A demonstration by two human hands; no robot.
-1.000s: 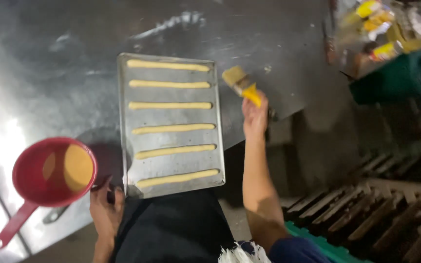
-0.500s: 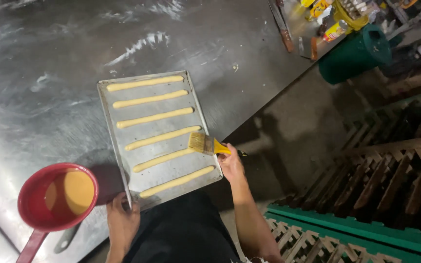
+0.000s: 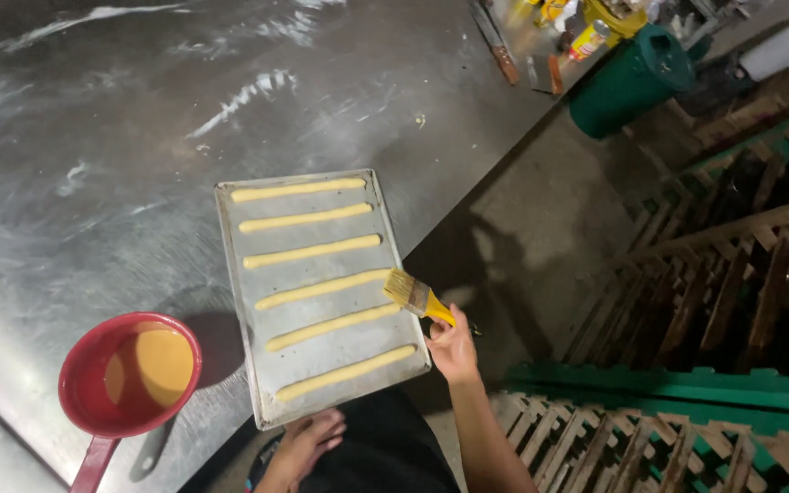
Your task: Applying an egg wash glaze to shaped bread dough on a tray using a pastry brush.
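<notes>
The brush (image 3: 419, 298) has a yellow handle and pale bristles. It sits at the right edge of the baking tray (image 3: 248, 301), with its bristles right at the end of the fourth dough strip (image 3: 321, 289) counting from the far end. The brush lies slanted: the bristles point up and left toward the tray, and the handle points down and right toward the person. The right hand (image 3: 454, 345) is closed around the handle and holds the brush just past the tray's right edge, out over the table's edge.

Six long, thin dough strips lie on the tray, one after another like rungs on a ladder. Each one runs across the tray from left to right and tilts up a little on the right. The tray's long side runs away from the person. Its near end reaches the table's edge or a bit past it. The left hand (image 3: 308, 436) is under the near edge of the tray with its fingers spread open; I cannot tell if it grips the tray.

A red pot (image 3: 130, 370) with orange-yellow liquid stands just left of the tray, near the table's edge. The metal table (image 3: 93, 137) has lots of bare room beyond and to the left of the tray. To the right are the floor, a green bin (image 3: 627, 82) and wooden pallets (image 3: 732, 265).
</notes>
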